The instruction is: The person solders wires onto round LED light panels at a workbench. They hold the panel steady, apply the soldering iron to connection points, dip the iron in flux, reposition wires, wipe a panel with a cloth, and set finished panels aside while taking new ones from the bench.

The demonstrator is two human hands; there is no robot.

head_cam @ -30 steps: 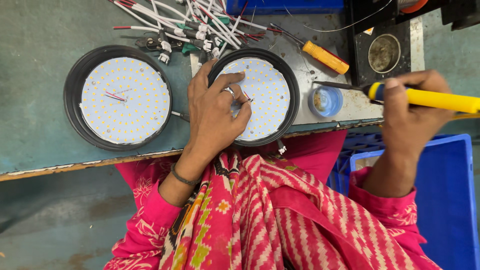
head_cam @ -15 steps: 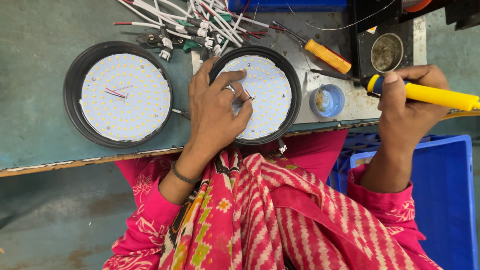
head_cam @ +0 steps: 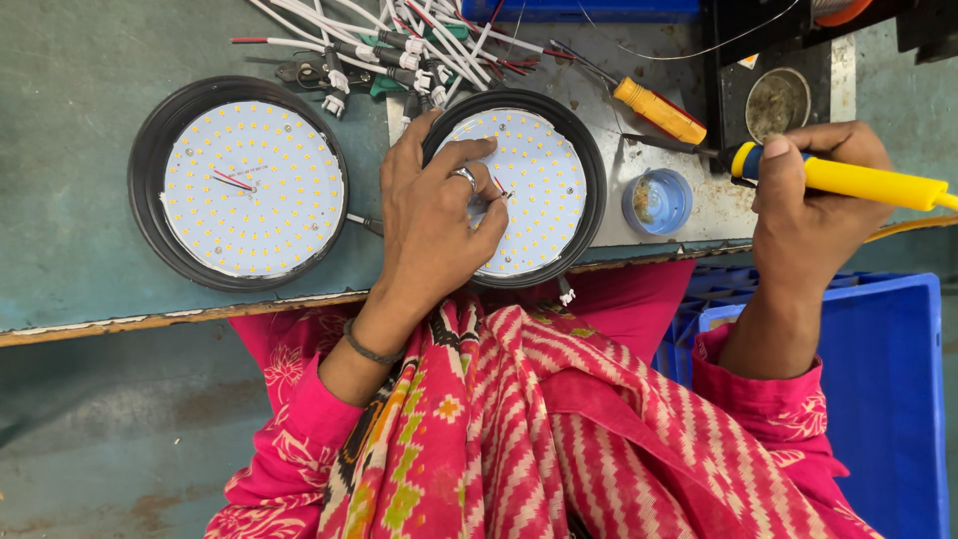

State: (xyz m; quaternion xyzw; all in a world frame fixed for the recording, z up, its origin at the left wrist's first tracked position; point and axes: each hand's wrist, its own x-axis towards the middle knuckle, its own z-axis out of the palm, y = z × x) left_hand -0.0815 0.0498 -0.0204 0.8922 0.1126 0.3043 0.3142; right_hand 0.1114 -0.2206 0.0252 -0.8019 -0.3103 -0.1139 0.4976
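My left hand (head_cam: 434,215) rests on a round black-rimmed LED panel (head_cam: 544,175) at the bench edge, its fingertips pinching thin red and white wires (head_cam: 499,188) at the panel's middle. My right hand (head_cam: 808,210) grips a yellow-handled soldering iron (head_cam: 858,180), whose dark tip points left toward a small round tin (head_cam: 777,101). A second LED panel (head_cam: 249,185) lies to the left, untouched, with short red wires on its face.
A small blue pot (head_cam: 657,200) sits between the hands. An orange-handled screwdriver (head_cam: 659,110) lies behind it. A bundle of white and red cables with connectors (head_cam: 399,45) crowds the back. A blue plastic crate (head_cam: 878,399) stands below the bench at right.
My right hand has brought the soldering iron slightly left and up, toward the small tin. My left hand stays on the panel, fingers shifting a little on the wires.
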